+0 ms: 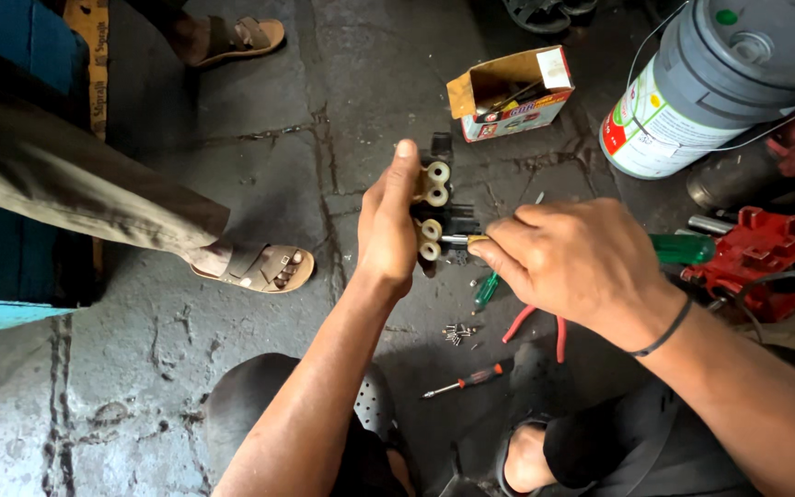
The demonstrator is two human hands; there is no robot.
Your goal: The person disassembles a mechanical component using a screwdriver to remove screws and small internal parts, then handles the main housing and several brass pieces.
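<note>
Left hand (388,230) gripping black switch block (436,207), right hand (568,258) pressing green-handled screwdriver (683,248) against it.

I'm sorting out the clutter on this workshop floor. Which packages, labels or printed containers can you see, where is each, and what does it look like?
Cardboard box: on the floor beyond the hands, small, open at the top, brown inside, red and white printed side.
Plastic bucket: upper right, lying tilted, grey lid and wire handle, white label with red and green patches.
Cardboard strip: upper left edge, brown with dark print.
</note>
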